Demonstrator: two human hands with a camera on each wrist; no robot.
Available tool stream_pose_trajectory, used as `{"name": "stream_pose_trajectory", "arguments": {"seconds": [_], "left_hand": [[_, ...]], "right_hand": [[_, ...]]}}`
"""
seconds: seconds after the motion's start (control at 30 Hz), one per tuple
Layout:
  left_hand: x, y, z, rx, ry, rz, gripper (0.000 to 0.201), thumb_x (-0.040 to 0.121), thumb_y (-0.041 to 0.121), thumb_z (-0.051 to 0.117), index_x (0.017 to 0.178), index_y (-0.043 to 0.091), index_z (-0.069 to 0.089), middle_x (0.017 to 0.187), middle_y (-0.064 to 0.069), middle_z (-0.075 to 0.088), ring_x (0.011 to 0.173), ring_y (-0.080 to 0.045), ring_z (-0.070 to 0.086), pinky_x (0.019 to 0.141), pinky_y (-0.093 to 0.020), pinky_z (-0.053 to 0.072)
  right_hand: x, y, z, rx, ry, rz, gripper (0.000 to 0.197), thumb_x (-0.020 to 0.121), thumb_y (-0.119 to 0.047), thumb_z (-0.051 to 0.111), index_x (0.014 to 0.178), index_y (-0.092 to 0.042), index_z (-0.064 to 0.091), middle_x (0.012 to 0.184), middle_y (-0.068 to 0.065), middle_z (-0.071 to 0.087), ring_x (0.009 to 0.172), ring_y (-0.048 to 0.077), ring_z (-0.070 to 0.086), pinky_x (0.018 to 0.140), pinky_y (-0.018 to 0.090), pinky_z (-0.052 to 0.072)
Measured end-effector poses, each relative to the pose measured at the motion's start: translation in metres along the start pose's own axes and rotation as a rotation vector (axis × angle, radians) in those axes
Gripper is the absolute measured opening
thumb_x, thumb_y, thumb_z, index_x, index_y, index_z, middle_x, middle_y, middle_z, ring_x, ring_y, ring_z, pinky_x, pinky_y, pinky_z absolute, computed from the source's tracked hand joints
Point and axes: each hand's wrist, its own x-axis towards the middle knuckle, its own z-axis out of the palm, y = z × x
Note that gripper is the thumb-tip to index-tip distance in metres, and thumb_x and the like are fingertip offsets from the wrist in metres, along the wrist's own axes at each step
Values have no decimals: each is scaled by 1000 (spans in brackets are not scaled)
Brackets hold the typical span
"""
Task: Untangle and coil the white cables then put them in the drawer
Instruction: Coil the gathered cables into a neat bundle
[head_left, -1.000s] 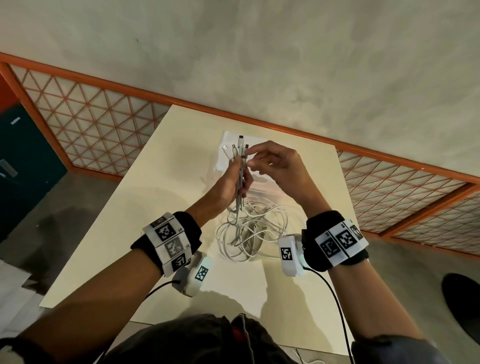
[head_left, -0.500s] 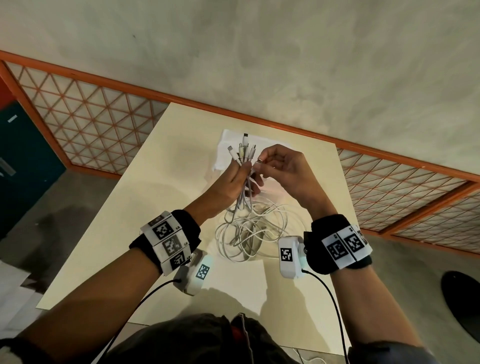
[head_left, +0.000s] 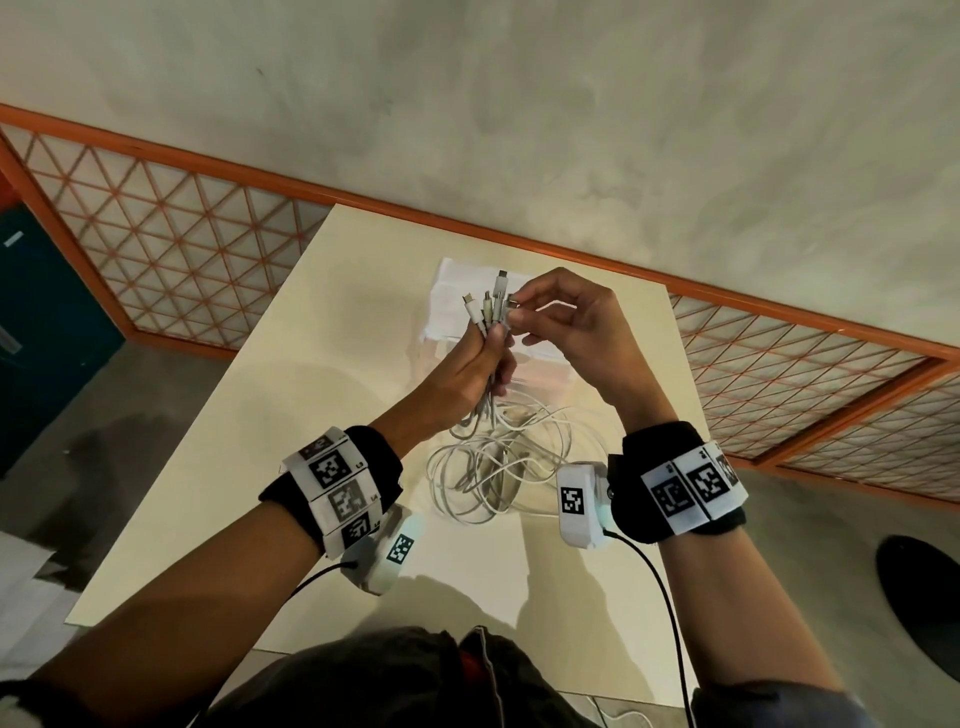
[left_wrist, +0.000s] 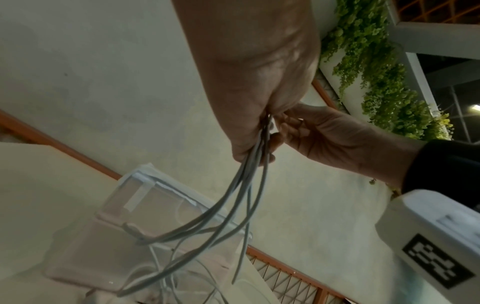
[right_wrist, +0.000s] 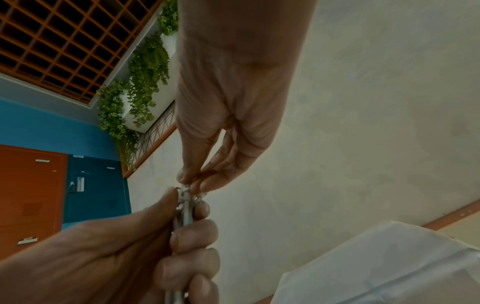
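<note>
Fingers of the left hand (head_left: 470, 371) curled around the white cables (head_left: 498, 457), bundle upright, connector ends (head_left: 491, 304) fanned above the fist and the tangled slack hanging to the counter (head_left: 332, 291). Just to the right, the right hand (head_left: 576, 325) pinched one connector tip (the rightmost); freeing it would likely mean drawing upward along that long axis.

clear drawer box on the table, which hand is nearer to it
Right. The right hand pinches a plug above the clear drawer box; the left hand grips the white cables just beside its left edge.
</note>
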Motion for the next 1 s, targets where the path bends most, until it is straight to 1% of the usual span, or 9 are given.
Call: {"name": "stream_pose_trajectory", "arguments": {"seconds": [0.07, 0.2, 0.27, 0.33, 0.43, 0.53, 0.7, 0.83, 1.0], "left_hand": [[0, 1, 1, 39, -31, 2, 16, 104, 22, 24, 112, 20, 37, 75, -2, 41, 63, -7, 43, 66, -22, 43], [-1, 0, 4, 79, -94, -21, 39, 104, 18, 26, 142, 22, 17, 72, 4, 33, 57, 0, 36, 62, -19, 38], [-2, 2, 4, 57, -54, -54, 33, 103, 22, 28, 136, 19, 30, 67, 7, 35, 55, 0, 37, 62, -24, 37], [-2, 5, 4, 9, -37, -70, 18, 103, 23, 28, 113, 20, 43, 65, 7, 35, 56, -5, 36, 62, -28, 35], [-4, 10, 5, -29, -48, -55, 19, 104, 21, 26, 92, 21, 41, 68, 1, 31, 59, -11, 32, 59, -28, 31], [-4, 9, 6, 27, -2, -27, 18, 104, 21, 27, 98, 13, 42, 66, 0, 34, 55, -9, 34, 55, -25, 33], [-1, 0, 3, 199, 151, 79, 25, 102, 23, 36, 122, 8, 40, 64, 1, 42, 51, -6, 38, 53, -24, 34], [0, 0, 3, 239, 253, 134, 18, 103, 20, 32, 111, 8, 43, 66, 0, 53, 49, -6, 45, 51, -20, 37], [3, 4, 1, 239, 251, 134, 23, 103, 18, 29, 117, 5, 41, 70, 0, 59, 49, -5, 50, 52, -20, 43]], "right_hand": [[0, 0, 1, -4, 12, 12, 12, 80, -2, 72, 87, -9, 65, 78, 8, 63, 66, 14, 66, 65, 22, 53], [1, 0, 1, 24, 7, 39, 6, 82, -2, 69, 85, -2, 65, 85, 19, 65, 63, 13, 66, 64, 23, 56], [2, 3, 0, 24, 42, 25, 9, 86, -8, 66, 92, -2, 64, 88, 17, 64, 67, 16, 66, 64, 24, 55], [3, 7, 0, -4, 101, 9, 18, 89, -13, 64, 105, -6, 62, 92, 15, 63, 72, 16, 66, 66, 26, 55], [2, 13, 3, -9, 84, 21, 22, 92, -6, 58, 114, -6, 61, 89, 10, 65, 75, 14, 66, 72, 26, 56], [3, 13, 4, 36, 89, 41, 21, 90, 1, 57, 109, -1, 63, 75, 4, 68, 71, 12, 67, 73, 27, 57], [5, 8, 4, 41, 147, 1, 24, 83, 1, 66, 106, -4, 60, 70, 3, 67, 71, 16, 66, 69, 25, 54], [8, 3, 4, -117, 108, -22, 27, 81, -3, 70, 104, -8, 58, 72, 4, 68, 68, 17, 67, 70, 28, 52], [9, 4, 7, -113, 68, 2, 21, 81, -1, 70, 98, -10, 62, 78, 5, 69, 72, 17, 69, 68, 27, 55]]}}
